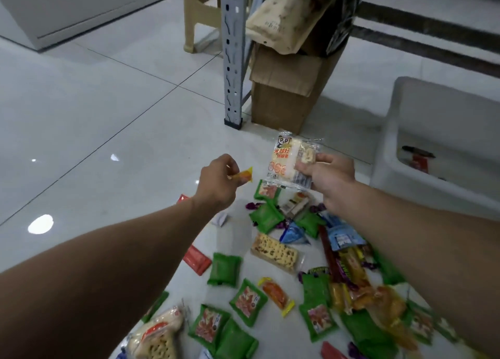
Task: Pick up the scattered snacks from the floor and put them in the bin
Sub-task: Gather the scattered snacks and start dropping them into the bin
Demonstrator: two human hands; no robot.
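Note:
My left hand (217, 181) pinches a small orange and yellow snack wrapper (243, 175) above the floor. My right hand (331, 178) grips a white rice cracker packet (286, 159) with a panda print, held up over the pile. Below both arms, several snacks lie scattered on the tiles: green packets (224, 269), a nut bar (274, 251), a red stick (196, 260), blue packets (343, 238) and a biscuit pack (159, 334). The white bin (392, 131) stands at the right, a few red and dark items showing inside.
A grey metal shelf post (232, 58) and a cardboard box (286, 88) with brown paper bags stand just behind the pile. A beige plastic stool (194, 15) is farther back. A white cabinet (67, 9) fills the far left. Glossy tile floor lies to the left.

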